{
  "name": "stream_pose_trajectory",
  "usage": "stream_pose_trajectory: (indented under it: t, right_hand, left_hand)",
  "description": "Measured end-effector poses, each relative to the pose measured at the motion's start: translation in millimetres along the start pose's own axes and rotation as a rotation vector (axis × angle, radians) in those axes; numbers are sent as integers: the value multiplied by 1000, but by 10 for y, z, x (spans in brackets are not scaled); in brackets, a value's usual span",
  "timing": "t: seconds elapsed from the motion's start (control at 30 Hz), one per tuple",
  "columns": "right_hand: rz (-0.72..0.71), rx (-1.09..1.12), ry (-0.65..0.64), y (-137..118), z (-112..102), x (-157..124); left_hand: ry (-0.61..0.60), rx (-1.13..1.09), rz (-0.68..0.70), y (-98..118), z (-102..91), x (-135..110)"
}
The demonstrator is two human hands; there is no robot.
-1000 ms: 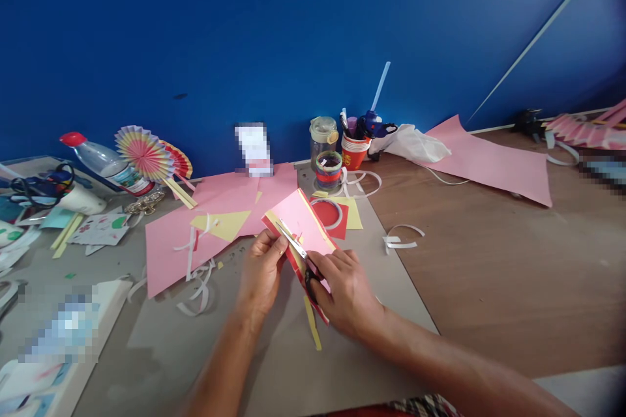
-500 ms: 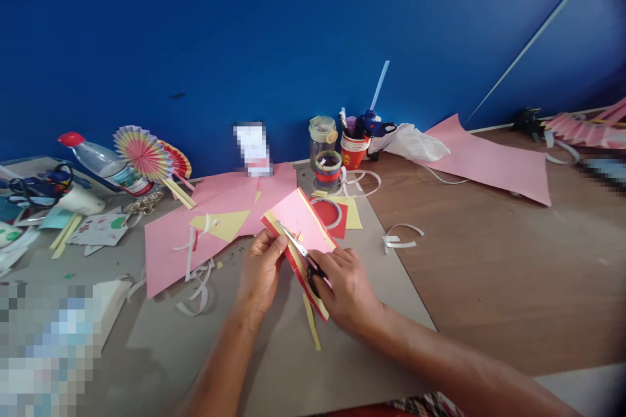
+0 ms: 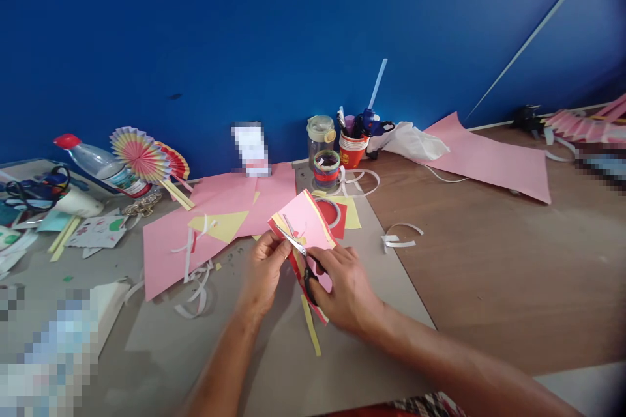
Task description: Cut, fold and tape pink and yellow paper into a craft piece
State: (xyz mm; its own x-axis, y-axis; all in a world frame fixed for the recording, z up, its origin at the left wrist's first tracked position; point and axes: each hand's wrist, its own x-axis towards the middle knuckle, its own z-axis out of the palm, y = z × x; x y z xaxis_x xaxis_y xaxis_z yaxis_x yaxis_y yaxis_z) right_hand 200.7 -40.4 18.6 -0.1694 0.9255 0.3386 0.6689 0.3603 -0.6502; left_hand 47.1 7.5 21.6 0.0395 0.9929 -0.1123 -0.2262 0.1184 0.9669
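Note:
My left hand (image 3: 267,273) pinches the left edge of a pink paper piece (image 3: 306,218) that has yellow and red strips along its borders. In my right hand (image 3: 349,287) is a pair of scissors (image 3: 311,273) with black handles, my fingers through the loops. Its blades are parted and lie over the left side of the paper, close to my left fingertips. Small red and yellow bits show by the blades. Below the paper, a thin yellow strip (image 3: 311,329) lies on the grey mat (image 3: 362,365). My right hand covers the paper's lower right part.
Behind the paper are a roll of tape (image 3: 328,214), a clear jar (image 3: 321,133) and a red cup of tools (image 3: 351,153). Pink sheets (image 3: 166,260) and curled white strips (image 3: 198,296) lie leftward. A paper fan (image 3: 141,155) leans by a bottle (image 3: 105,166).
The scissor blades have opened wider. The paper has tilted and shifted slightly right, and my left hand has moved a little with it.

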Motion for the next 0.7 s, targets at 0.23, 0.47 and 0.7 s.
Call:
stream_pose_trajectory:
  t: [0.23,0.47,0.7]
  right_hand:
    - [-45,-60,29,26,12,19]
    - [-75,-83,36,46,17,20]
    - [-92,-111,65,71,20,22]
  left_hand:
    - [-27,23,7,22,40,-24]
    - [-38,34,11,1,11,-25]
    - [-18,43,5,3,-3,-21]
